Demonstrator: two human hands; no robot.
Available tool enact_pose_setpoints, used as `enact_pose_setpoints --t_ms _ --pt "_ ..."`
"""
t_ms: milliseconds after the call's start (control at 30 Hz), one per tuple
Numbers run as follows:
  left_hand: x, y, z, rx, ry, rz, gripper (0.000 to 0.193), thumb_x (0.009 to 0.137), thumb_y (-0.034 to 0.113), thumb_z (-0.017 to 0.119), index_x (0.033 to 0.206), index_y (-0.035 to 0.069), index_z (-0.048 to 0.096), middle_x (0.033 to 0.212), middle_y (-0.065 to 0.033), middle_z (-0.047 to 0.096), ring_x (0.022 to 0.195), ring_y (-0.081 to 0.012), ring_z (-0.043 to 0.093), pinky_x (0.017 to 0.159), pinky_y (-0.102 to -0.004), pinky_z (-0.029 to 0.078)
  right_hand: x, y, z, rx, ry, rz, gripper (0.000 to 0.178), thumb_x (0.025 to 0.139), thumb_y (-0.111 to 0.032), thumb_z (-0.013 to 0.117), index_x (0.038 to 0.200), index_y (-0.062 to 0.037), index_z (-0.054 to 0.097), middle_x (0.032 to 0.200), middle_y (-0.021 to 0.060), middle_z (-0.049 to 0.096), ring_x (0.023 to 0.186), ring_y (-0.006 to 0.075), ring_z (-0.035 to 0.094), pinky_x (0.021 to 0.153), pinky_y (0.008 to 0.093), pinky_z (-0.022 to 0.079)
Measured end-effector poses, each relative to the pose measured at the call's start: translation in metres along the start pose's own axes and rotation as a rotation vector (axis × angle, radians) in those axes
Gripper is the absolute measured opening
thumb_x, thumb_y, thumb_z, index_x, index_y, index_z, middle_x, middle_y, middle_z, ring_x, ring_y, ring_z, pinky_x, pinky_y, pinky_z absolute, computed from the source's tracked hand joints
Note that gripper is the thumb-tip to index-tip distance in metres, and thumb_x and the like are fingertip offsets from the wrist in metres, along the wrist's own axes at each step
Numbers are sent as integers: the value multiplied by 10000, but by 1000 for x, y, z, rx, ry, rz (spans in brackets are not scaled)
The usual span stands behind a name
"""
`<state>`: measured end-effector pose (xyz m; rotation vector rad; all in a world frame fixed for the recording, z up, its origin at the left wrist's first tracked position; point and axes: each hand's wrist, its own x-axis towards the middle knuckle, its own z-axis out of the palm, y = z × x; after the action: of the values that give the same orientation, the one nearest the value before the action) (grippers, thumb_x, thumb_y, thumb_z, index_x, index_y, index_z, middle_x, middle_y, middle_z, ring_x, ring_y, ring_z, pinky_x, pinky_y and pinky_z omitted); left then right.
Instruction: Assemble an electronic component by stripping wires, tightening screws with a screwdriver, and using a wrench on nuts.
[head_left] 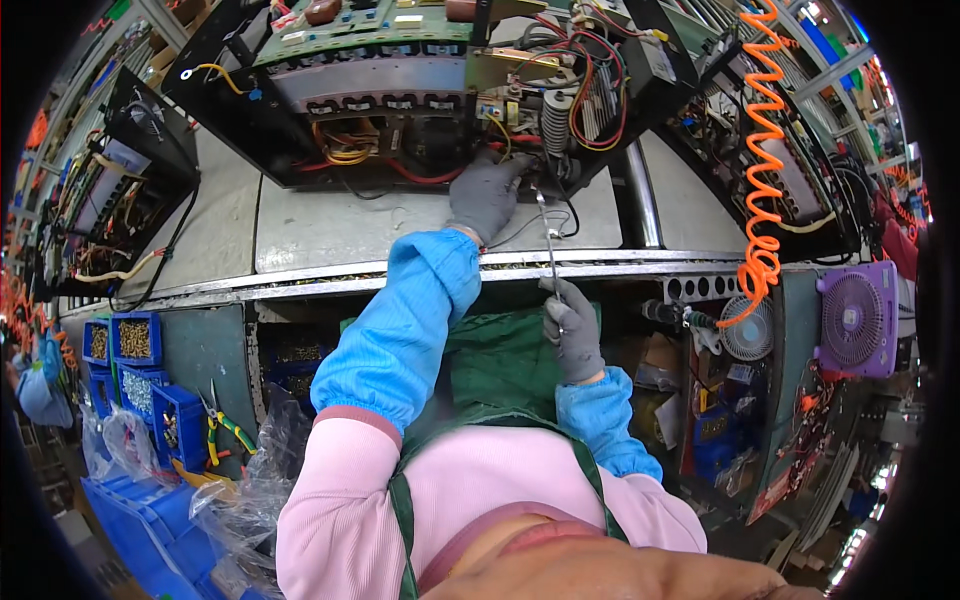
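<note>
In front of me stands a large black chassis point(245, 125) with its inside exposed, showing a green circuit board point(370, 45), wires and a ribbed grey coil point(556, 125). My left hand point(484, 195), in a grey glove, reaches to its lower front edge by the red cables. Its fingers are curled around something I cannot make out. My right hand point(573, 330), gloved too, grips the lower part of a long silver wrench point(548, 235). The wrench points up and away from me, its far end close to my left fingertips at the chassis.
Similar open units stand at left point(125, 190) and right point(760, 160). An orange coiled hose point(762, 180) hangs at right, near a purple fan point(858, 320). Blue bins point(136, 338) of small fasteners and yellow-green pliers point(232, 432) lie at lower left. A metal rail point(330, 272) edges the worktop.
</note>
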<state>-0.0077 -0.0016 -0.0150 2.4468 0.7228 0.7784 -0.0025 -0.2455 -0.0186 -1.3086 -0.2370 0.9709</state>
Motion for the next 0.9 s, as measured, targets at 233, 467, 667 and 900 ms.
enact_pose_setpoints --t_ms 233,467,667,900 --pt "1 -2 2 -61 -74 -133 272 902 257 630 1170 229 672 1084 -154 636 965 -349 644 793 -452 521 9 -10 11 66 -45 16 401 892 -99 533 1273 24 561 670 -50 416 511 39 355 463 202 287" --pt "18 -5 -3 -27 -119 -92 283 906 304 630 1161 202 698 1047 -180 644 961 -361 644 825 -451 520 9 -16 5 101 -59 15 391 900 -79 521 1275 23 570 663 -49 421 516 43 357 471 207 292" --pt "20 -9 -13 23 -163 -65 269 883 247 663 1134 163 713 991 -190 653 941 -371 640 827 -436 519 11 -25 7 110 -69 72 383 907 -72 521 1275 9 583 693 -54 448 525 44 368 475 212 293" --pt "16 -12 -2 -50 -123 1 294 864 192 663 1154 164 700 995 -209 654 931 -378 635 815 -447 512 31 -35 19 89 -74 61 394 911 -55 509 1296 -14 584 695 -56 441 520 39 373 468 211 294"
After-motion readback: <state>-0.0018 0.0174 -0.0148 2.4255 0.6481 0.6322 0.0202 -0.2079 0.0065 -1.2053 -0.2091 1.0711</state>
